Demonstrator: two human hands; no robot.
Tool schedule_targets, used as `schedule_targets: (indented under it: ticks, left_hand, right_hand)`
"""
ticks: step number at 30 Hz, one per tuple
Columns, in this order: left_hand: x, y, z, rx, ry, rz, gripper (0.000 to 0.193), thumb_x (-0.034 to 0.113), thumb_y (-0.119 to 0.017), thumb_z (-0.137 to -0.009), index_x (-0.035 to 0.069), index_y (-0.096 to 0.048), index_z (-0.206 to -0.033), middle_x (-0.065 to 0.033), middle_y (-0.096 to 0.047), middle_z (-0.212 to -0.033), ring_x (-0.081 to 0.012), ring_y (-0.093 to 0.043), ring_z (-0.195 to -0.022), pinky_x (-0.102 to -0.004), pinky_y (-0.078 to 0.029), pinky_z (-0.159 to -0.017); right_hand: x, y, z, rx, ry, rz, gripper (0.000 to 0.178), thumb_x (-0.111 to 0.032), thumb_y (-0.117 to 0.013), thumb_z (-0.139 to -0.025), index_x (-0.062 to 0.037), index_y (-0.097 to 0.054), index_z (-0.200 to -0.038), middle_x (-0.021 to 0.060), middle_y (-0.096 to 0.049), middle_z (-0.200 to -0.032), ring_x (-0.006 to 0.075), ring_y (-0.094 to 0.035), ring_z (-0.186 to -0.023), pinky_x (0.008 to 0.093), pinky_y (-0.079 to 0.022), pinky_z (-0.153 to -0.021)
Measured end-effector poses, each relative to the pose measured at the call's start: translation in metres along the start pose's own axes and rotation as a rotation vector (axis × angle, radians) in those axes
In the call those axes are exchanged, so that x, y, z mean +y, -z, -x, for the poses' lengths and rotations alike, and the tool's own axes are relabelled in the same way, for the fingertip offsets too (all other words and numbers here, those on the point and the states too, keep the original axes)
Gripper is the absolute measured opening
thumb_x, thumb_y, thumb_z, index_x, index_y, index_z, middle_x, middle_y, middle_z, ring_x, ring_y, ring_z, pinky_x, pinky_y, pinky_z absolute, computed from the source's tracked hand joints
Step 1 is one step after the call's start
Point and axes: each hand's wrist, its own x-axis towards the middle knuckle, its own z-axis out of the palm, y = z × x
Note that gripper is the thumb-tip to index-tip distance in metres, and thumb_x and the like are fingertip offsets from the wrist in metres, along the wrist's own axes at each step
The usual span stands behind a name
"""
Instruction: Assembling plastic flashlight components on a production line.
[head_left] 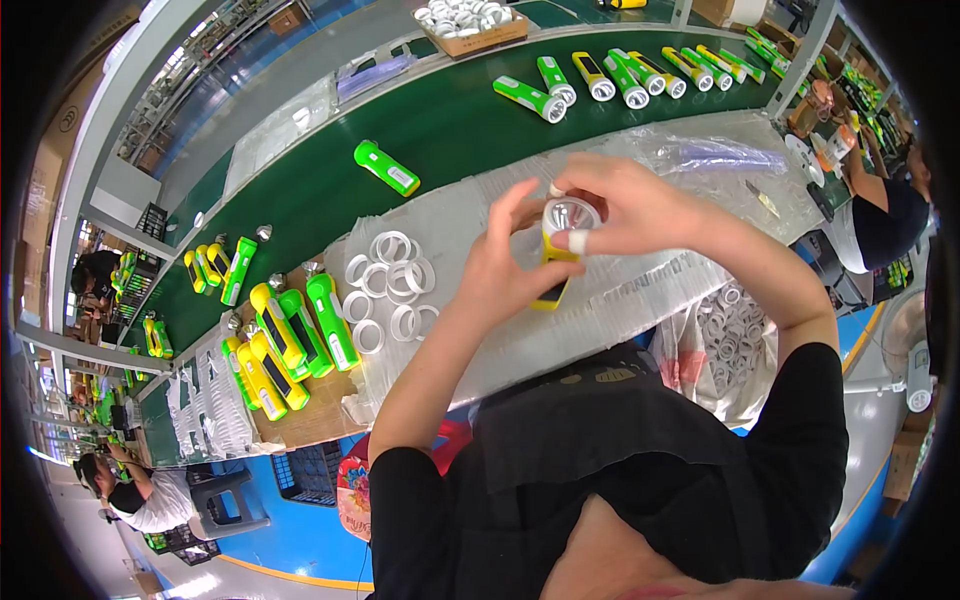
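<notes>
A yellow flashlight [553, 290] with a dark panel stands in front of me between my two hands, its round reflector head [572, 216] facing up. My right hand [635, 205] curls around the rim of the head; white tape wraps its thumb and a finger. On the other side, my left hand [505, 262] grips the flashlight, thumb against the yellow body and fingers bent toward the head. Left of my left forearm lie loose white rings [403, 275], and past them a cluster of green and yellow flashlights [300, 335] without front rings.
One green flashlight [387, 168] lies on the green conveyor belt [450, 130]. A row of flashlights [625, 80] lines its far right. A box of white rings [470, 28] sits beyond. Clear plastic film [715, 155] and a bag of rings [728, 335] are at right. Other people work on both sides.
</notes>
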Motion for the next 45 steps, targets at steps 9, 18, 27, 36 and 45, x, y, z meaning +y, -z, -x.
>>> schedule_targets:
  ticks: [9,18,27,36,45]
  left_hand:
    - [0.010,0.030,0.014,-0.526,0.507,0.258,0.064,0.025,-0.073,-0.083,0.008,-0.043,-0.137,-0.0116,-0.067,-0.087,-0.0210,-0.066,-0.071,-0.0339,-0.053,-0.063]
    - [-0.125,0.093,-0.064,-0.077,0.263,-1.011,0.073,0.054,-0.068,-0.081,0.019,-0.040,-0.139,-0.0169,-0.067,-0.084,-0.0356,-0.067,-0.071,-0.0426,-0.052,-0.060]
    - [-0.187,0.138,-0.056,-0.211,0.641,-0.885,0.052,0.061,-0.056,-0.087,0.019,-0.060,-0.118,-0.0124,-0.068,-0.089,-0.0321,-0.066,-0.085,-0.0406,-0.051,-0.073]
    - [-0.051,0.039,0.000,-0.213,0.152,-0.384,0.037,0.035,-0.071,-0.084,0.019,-0.060,-0.116,-0.0160,-0.058,-0.086,-0.0327,-0.059,-0.077,-0.0395,-0.047,-0.066]
    - [-0.034,0.012,0.040,0.001,0.583,0.164,0.042,0.025,-0.066,-0.092,0.002,-0.055,-0.125,-0.0154,-0.065,-0.111,-0.0207,-0.065,-0.097,-0.0296,-0.054,-0.073]
  right_hand:
    - [0.000,-0.014,0.004,0.218,0.294,0.093,0.027,-0.033,-0.053,-0.090,-0.0142,-0.060,-0.108,0.0081,-0.058,-0.073,0.0300,-0.061,-0.060,0.0390,-0.047,-0.051]
    - [0.149,-0.102,-0.113,0.655,-0.239,0.011,0.028,-0.040,-0.045,-0.099,-0.0151,-0.057,-0.104,0.0129,-0.066,-0.084,0.0366,-0.065,-0.077,0.0441,-0.051,-0.064]
    - [0.202,-0.112,-0.152,0.329,-0.386,0.693,0.038,-0.035,-0.064,-0.087,-0.0056,-0.058,-0.110,0.0125,-0.065,-0.102,0.0312,-0.062,-0.101,0.0420,-0.051,-0.080]
    - [0.095,-0.107,-0.085,0.175,-0.770,-1.197,0.055,-0.053,-0.061,-0.089,-0.0028,-0.059,-0.111,0.0071,-0.065,-0.095,0.0170,-0.065,-0.085,0.0336,-0.053,-0.074]
    - [0.024,-0.108,0.021,0.388,-0.520,-1.621,0.041,-0.030,-0.051,-0.093,-0.0027,-0.050,-0.123,0.0116,-0.061,-0.102,0.0229,-0.064,-0.088,0.0358,-0.052,-0.080]
